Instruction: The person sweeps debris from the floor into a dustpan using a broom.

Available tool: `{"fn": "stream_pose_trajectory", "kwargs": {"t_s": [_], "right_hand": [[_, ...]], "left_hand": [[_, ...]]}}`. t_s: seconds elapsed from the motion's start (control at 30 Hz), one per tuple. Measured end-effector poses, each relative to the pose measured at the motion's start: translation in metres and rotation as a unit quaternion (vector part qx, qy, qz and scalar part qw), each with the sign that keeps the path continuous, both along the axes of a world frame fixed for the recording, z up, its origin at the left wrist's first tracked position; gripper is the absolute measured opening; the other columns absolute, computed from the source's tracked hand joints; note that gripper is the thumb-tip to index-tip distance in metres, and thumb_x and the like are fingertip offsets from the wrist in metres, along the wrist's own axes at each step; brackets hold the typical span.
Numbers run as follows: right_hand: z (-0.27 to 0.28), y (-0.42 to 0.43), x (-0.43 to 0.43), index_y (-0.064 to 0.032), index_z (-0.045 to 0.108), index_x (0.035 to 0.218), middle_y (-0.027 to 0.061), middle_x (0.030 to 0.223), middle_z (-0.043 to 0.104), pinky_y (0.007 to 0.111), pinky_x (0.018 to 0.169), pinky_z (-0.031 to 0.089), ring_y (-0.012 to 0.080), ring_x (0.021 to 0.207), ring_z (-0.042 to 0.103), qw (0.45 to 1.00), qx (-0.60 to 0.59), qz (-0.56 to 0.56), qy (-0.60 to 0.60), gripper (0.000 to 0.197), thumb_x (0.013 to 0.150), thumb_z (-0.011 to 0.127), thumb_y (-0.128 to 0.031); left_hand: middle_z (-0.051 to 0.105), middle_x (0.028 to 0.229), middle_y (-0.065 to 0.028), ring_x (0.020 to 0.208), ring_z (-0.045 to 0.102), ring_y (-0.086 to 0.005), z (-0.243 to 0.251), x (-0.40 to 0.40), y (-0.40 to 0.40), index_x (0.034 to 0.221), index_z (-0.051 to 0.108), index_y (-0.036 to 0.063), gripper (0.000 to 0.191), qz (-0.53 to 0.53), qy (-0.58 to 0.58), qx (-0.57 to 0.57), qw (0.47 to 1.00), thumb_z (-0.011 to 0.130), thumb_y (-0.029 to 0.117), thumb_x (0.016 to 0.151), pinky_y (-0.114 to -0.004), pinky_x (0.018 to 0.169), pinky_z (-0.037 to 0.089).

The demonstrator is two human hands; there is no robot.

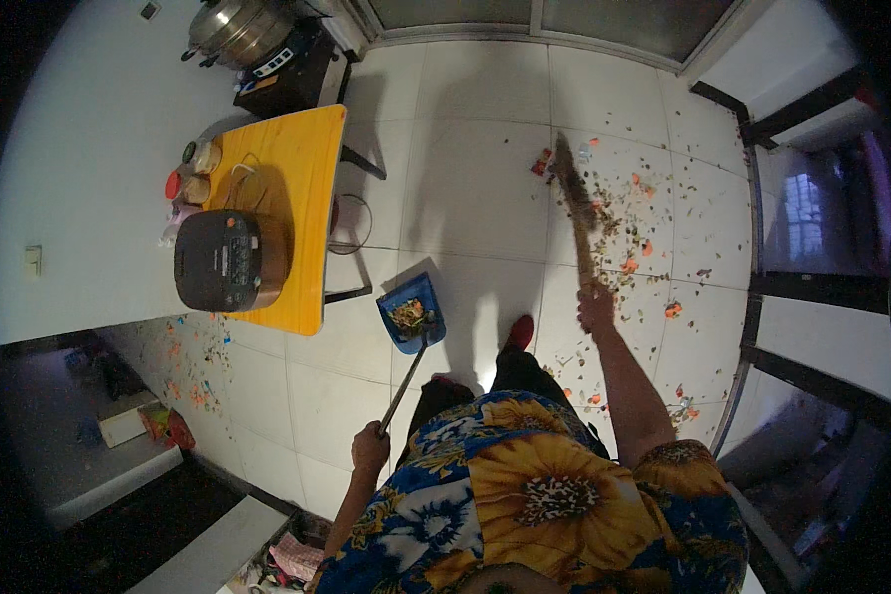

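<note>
My left hand (371, 447) grips the long handle (402, 390) of a blue dustpan (436, 315). A pile of debris (408, 315) lies inside the pan, which rests on the tiles left of my feet. With my right hand (595, 306) I hold a brown broom (575, 193) by its upper part. Its bristle end reaches forward over the floor among scattered shells and orange scraps (630, 265). A small red wrapper (542, 162) lies just left of the bristles.
A yellow folding table (308, 223) stands at the left, bearing a rice cooker (226, 260) and several jars (197, 188). Beyond it a steel steamer pot (241, 33) sits on a dark cabinet. Cabinets (824, 293) line the right side. More litter (193, 371) covers the floor at lower left.
</note>
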State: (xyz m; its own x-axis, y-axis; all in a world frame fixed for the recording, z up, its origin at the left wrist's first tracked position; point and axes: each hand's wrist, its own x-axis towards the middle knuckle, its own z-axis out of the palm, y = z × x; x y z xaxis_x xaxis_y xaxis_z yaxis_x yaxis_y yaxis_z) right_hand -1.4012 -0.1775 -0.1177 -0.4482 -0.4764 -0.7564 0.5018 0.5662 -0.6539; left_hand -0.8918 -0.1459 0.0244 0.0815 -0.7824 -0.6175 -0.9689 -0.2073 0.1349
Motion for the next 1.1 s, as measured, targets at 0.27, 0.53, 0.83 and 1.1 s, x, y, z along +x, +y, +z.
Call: {"fn": "stream_pose_trajectory", "kwargs": {"t_s": [0.27, 0.53, 0.83, 1.1], "right_hand": [[0.007, -0.051, -0.012, -0.006, 0.053, 0.109, 0.0071, 0.057, 0.05, 0.025, 0.031, 0.032, 0.012, 0.04, 0.044, 0.969, 0.086, 0.206, -0.108, 0.032, 0.08, 0.06, -0.016], [-0.038, -0.162, -0.12, -0.0034, 0.048, 0.063, 0.0071, 0.048, 0.047, 0.033, 0.031, 0.032, 0.0134, 0.034, 0.04, 0.951, 0.079, 0.22, 0.202, 0.023, 0.083, 0.056, -0.013], [0.014, -0.257, -0.031, -0.0125, 0.055, 0.099, 0.0044, 0.049, 0.043, 0.028, 0.028, 0.028, 0.0151, 0.034, 0.038, 0.998, 0.003, -0.058, -0.004, 0.02, 0.084, 0.053, -0.024], [0.003, -0.382, 0.067, -0.0063, 0.056, 0.098, 0.006, 0.061, 0.051, 0.024, 0.035, 0.036, 0.0156, 0.043, 0.047, 0.941, -0.02, 0.079, -0.329, 0.024, 0.08, 0.061, -0.021]], "left_hand": [[0.062, 0.078, -0.0189, 0.073, 0.061, -0.0364, 0.005, -0.053, -0.055, 0.1, 0.058, 0.0099, 0.027, -0.028, 0.034, -0.028, 0.999, 0.057, 0.019, 0.075, -0.045, 0.064, 0.049], [0.062, 0.08, -0.0184, 0.075, 0.06, -0.0361, 0.007, -0.095, -0.136, 0.104, 0.056, 0.0104, 0.029, -0.03, 0.067, -0.004, 0.997, 0.056, 0.018, 0.076, -0.046, 0.066, 0.048], [0.061, 0.079, -0.0186, 0.075, 0.06, -0.0353, 0.003, -0.108, -0.216, 0.094, 0.053, 0.0082, 0.019, -0.03, 0.024, 0.059, 0.997, 0.052, 0.018, 0.078, -0.046, 0.065, 0.047], [0.061, 0.078, -0.0182, 0.075, 0.06, -0.0349, -0.001, -0.11, -0.258, 0.094, 0.053, 0.007, 0.02, -0.026, 0.004, 0.106, 0.994, 0.052, 0.019, 0.078, -0.046, 0.066, 0.047]]}}
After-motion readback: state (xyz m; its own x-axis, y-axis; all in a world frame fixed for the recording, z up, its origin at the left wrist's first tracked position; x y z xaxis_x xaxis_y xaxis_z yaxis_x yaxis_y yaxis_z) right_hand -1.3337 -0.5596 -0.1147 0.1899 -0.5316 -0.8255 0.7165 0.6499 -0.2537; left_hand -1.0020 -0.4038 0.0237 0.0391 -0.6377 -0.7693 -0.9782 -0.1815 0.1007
